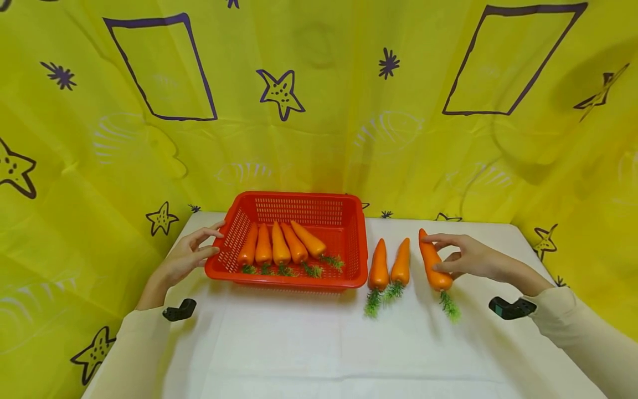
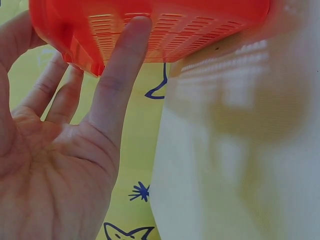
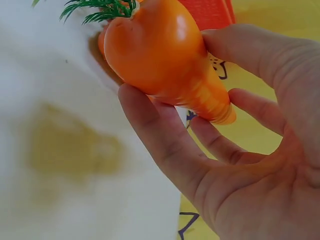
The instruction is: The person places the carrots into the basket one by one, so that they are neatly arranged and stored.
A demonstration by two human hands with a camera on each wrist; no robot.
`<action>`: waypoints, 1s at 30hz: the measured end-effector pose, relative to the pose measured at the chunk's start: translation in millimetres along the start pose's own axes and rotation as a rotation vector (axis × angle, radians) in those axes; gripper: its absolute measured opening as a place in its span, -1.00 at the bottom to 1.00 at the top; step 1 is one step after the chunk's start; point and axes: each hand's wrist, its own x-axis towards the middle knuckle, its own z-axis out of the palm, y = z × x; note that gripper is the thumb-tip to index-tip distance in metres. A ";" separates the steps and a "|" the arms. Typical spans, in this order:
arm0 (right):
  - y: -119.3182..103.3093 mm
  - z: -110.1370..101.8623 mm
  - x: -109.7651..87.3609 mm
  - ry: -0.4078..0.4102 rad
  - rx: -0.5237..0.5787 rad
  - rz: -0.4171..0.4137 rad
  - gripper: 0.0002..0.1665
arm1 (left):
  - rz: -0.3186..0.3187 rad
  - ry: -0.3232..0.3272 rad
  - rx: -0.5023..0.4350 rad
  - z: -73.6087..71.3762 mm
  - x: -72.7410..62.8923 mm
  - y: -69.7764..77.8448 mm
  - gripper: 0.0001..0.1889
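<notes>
My right hand (image 1: 471, 256) pinches an orange carrot (image 1: 432, 260) with green leafy tops between thumb and fingers. Whether that carrot (image 3: 155, 50) touches the table is hard to tell. Just left of it, two more carrots (image 1: 379, 266) lie on the white table, their leaves toward me. A red slotted plastic basket (image 1: 294, 281) holds several carrots (image 1: 280, 244) side by side, leaves toward its front wall. At the basket's left side, my left hand (image 1: 188, 255) touches the outside with fairly straight fingers; in the left wrist view one digit (image 2: 120, 75) lies against the slotted wall.
A white cloth covers the table (image 1: 344, 343) under the basket and the loose carrots. Yellow curtains (image 1: 329, 144) printed with stars and shells hang behind and on both sides, close to the table's edges. A small black device (image 1: 512, 308) sits at each wrist.
</notes>
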 end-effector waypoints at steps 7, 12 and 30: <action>-8.3 -2.7 2.2 0.011 -0.037 -0.021 -0.09 | -0.006 0.001 0.006 0.2 -0.8 -0.7 -0.68; -18.1 -2.5 9.9 0.011 -0.027 -0.036 -0.09 | -0.006 0.001 0.003 0.5 -0.6 -0.1 -0.68; -91.1 -2.7 65.9 -0.032 -0.079 -0.117 -0.11 | 0.004 -0.006 0.017 0.9 -1.4 0.0 -0.70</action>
